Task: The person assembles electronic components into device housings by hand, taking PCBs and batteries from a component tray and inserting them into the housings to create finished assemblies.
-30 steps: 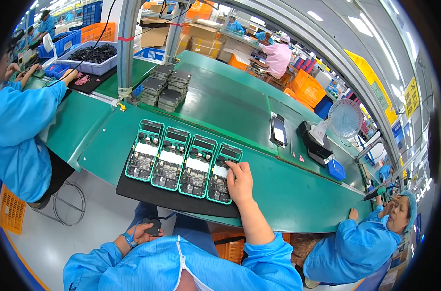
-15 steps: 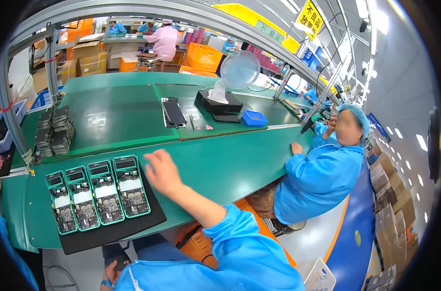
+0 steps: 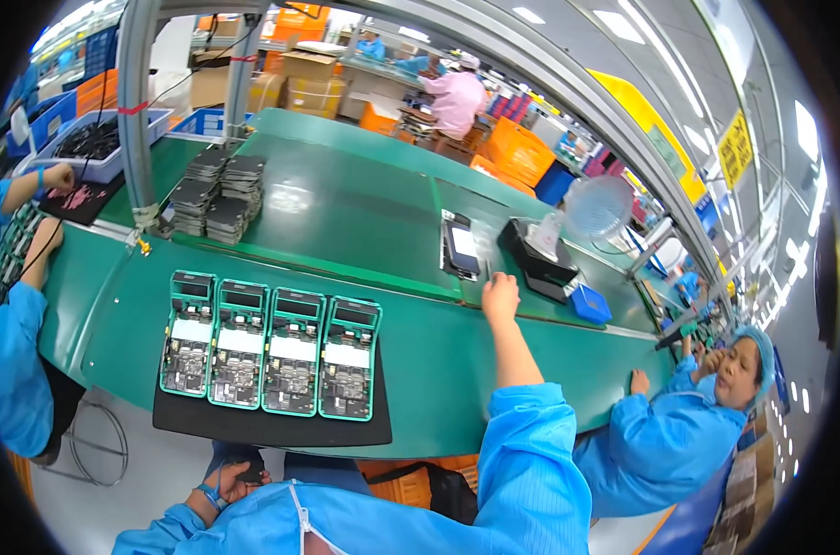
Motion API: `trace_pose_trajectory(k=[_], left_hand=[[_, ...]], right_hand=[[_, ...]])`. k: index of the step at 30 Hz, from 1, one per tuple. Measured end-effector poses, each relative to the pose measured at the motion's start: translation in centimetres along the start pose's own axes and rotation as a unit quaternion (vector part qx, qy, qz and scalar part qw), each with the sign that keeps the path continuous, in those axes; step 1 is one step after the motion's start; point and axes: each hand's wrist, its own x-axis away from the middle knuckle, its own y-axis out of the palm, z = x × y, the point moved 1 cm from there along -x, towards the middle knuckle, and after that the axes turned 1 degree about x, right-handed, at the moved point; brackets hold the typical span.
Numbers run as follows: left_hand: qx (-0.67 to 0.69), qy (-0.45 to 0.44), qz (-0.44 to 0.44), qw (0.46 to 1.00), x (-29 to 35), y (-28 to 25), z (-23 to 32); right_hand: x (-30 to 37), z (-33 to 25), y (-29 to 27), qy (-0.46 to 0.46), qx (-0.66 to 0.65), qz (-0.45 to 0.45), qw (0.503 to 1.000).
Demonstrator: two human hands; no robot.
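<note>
Four devices [image 3: 290, 368] already bear white strips [image 3: 239, 339], boards [image 3: 346, 391] uncovered; your left hand [image 3: 227, 485] curls round a dark piece [image 3: 251, 472]; your right hand [image 3: 501, 298] (grip indistinct) is near a phone [image 3: 459, 245].

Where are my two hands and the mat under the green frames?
Left hand [image 3: 232, 482]: head view, middle of the hand.
Right hand [image 3: 500, 298]: head view, back of the hand.
Mat [image 3: 272, 431]: head view, bare near strip.
</note>
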Motion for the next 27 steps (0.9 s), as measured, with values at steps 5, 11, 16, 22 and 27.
trace_pose_trajectory(k=[5,11,16,22,27], left_hand=[[0.043,-0.006,-0.012,0.999,0.5,0.2,1.0],[0.063,-0.009,-0.062,0.996,-1.1,-1.8,0.9],[0.043,0.01,-0.019,0.999,0.6,-1.3,0.5],[-0.048,0.031,0.032,0.998,1.5,0.7,0.0],[-0.015,0.026,-0.006,1.0,1.9,-1.5,-1.2]], right_hand=[[-2.9,0.3,2.9,0.009,0.091,-0.079,0.993],[-4.6,0.8,4.0,-0.032,0.291,-0.165,0.942],[-2.5,-0.5,2.7,0.003,0.208,-0.098,0.973],[0.8,1.7,-3.8,-0.013,0.019,-0.019,1.0],[9.3,-1.5,-10.3,-0.103,-0.223,-0.089,0.965]])
